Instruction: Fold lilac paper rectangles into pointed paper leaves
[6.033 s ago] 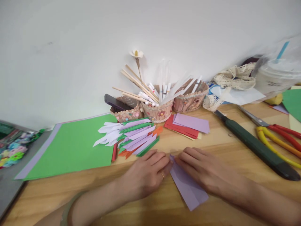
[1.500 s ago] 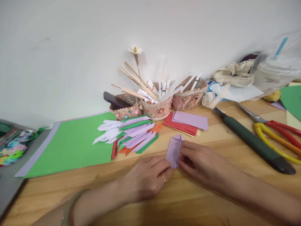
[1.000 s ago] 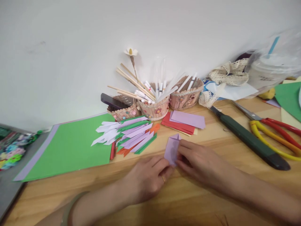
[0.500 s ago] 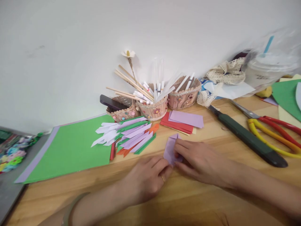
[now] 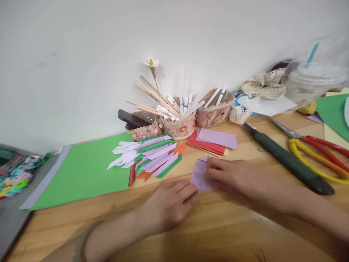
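Note:
A small folded lilac paper (image 5: 199, 174) lies on the wooden table (image 5: 234, 233) in front of me. My right hand (image 5: 234, 178) presses on its right side, fingers closed together on the fold. My left hand (image 5: 169, 207), with a ring on one finger, rests on the table with curled fingertips touching the paper's lower left corner. A pile of folded paper strips (image 5: 149, 156) in white, lilac, green and orange lies just beyond my left hand.
A green sheet (image 5: 81, 171) lies at left. Three stick-built baskets (image 5: 180, 127) of sticks and pens stand by the wall, with red and lilac paper pieces (image 5: 215, 140) before them. A dark utility knife (image 5: 286, 160), red-yellow scissors (image 5: 319, 153), lace and a bagged cup lie at right.
Six seconds ago the lilac paper was a longer piece lying towards me; now it is folded shorter and lies further away. My right hand has slid up over its right side.

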### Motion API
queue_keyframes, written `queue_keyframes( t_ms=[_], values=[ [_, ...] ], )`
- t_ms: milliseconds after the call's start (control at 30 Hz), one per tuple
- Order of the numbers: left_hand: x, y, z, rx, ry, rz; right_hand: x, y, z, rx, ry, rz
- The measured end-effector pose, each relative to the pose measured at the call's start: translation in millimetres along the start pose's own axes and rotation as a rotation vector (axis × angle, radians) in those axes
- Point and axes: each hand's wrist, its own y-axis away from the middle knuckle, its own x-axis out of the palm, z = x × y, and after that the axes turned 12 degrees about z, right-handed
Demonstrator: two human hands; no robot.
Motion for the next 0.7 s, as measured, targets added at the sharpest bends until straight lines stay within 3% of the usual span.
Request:
queue_keyframes(
  t_ms=[133,233,367,500,567,700],
  values=[
    [-8.7,3,13,0.213,-0.261,-0.107,-8,2,5,-0.158,0.109,-0.003],
    [-11.9,4,21,0.194,-0.397,-0.159,-5,2,16,-0.233,0.036,0.023],
    [-11.8,3,20,0.156,-0.327,-0.236,5,0,27,-0.205,-0.012,0.037],
    [-13.4,3,17,0.212,-0.278,-0.199,8,-3,28,-0.195,-0.003,0.004],
    [-13.5,3,17,0.205,-0.276,-0.176,8,-4,24,-0.139,-0.003,-0.054],
    [-10.9,5,16,0.174,-0.265,-0.147,13,-6,12,0.163,0.045,-0.225]
  ],
)
